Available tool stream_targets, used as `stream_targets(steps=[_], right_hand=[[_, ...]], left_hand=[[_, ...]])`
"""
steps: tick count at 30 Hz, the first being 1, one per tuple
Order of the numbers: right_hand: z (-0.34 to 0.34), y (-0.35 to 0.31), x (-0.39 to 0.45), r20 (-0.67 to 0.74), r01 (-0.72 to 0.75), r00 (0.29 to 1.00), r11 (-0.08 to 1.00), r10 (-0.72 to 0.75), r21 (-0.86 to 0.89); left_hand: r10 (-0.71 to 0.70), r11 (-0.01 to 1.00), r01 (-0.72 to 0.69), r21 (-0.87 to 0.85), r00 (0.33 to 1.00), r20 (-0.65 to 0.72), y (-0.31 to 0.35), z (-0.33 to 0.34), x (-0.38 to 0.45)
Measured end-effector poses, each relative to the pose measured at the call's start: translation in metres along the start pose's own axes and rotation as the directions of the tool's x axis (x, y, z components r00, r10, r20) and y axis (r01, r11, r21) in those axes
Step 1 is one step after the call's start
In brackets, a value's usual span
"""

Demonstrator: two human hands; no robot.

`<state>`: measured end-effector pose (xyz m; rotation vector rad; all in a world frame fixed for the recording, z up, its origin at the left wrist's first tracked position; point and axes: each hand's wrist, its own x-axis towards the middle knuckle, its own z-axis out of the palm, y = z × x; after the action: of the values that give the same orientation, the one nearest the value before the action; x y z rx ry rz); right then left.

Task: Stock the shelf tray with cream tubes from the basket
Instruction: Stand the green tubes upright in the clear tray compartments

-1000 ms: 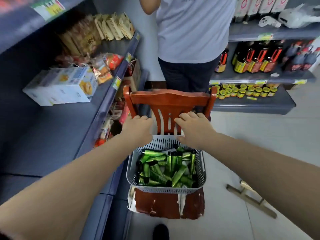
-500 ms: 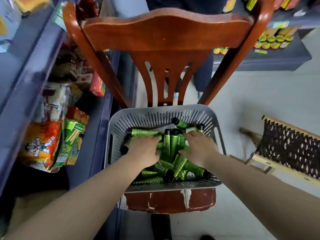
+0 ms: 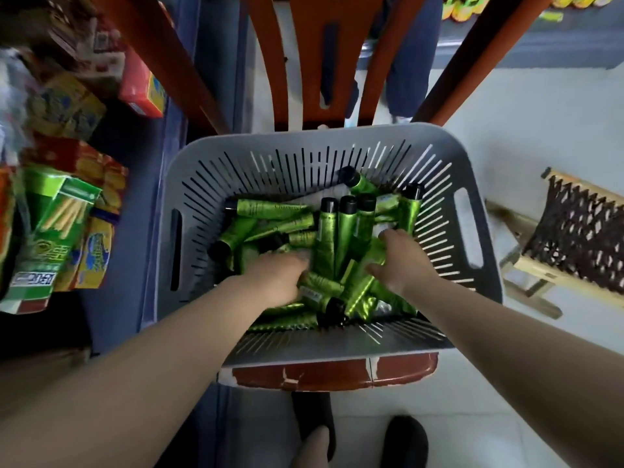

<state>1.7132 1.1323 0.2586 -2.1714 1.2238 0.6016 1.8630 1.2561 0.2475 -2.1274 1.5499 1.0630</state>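
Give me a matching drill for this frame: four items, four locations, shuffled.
Items:
1. basket
2. cream tubes
3. woven stool
4. green snack box

Locations:
A. on the shelf at the left of the view
B. on the floor to the right of the chair
C. on the red chair seat
D. heaped inside the grey basket, under the left hand and right hand

Pairs: 1-C, 2-D, 3-B, 4-A
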Motion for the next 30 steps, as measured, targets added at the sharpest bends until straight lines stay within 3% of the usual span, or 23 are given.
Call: stream_targets(steps=[4, 7, 14, 21, 26, 30], right_hand=[[0.001, -0.005, 0.005, -0.035, -0.133, 0.989, 0.965, 0.145, 0.227], [0.007, -0.007, 0.011, 0.018, -0.233, 0.969, 0.889, 0.246, 0.394], [0.016, -0.003, 0.017, 0.088, -0.285, 0.953, 0.767, 0.289, 0.575], [0.006, -0.003, 0.005, 0.157, -0.267, 0.96, 0.583, 0.232, 0.768], [0.001, -0.004, -0.003, 0.156, -0.238, 0.969, 0.542, 0.193, 0.806], [-0.003, -0.003, -0.004, 0.135, -0.185, 0.982, 0.554, 0.131, 0.812]], left_hand=[[0.001, 0.999, -0.001, 0.033, 1.0, 0.012, -0.01, 0.001, -0.002], [-0.007, 0.995, 0.012, 0.104, 0.999, -0.05, -0.012, 0.006, 0.002], [0.086, 0.982, -0.061, 0.178, 0.987, -0.138, -0.011, 0.02, 0.005], [0.088, 0.996, -0.087, 0.024, 0.995, -0.056, -0.014, 0.026, 0.005], [0.081, 0.997, -0.081, -0.014, 0.996, -0.045, -0.017, 0.028, 0.004], [0.091, 0.968, -0.103, -0.231, 0.994, -0.061, -0.014, 0.02, -0.007]])
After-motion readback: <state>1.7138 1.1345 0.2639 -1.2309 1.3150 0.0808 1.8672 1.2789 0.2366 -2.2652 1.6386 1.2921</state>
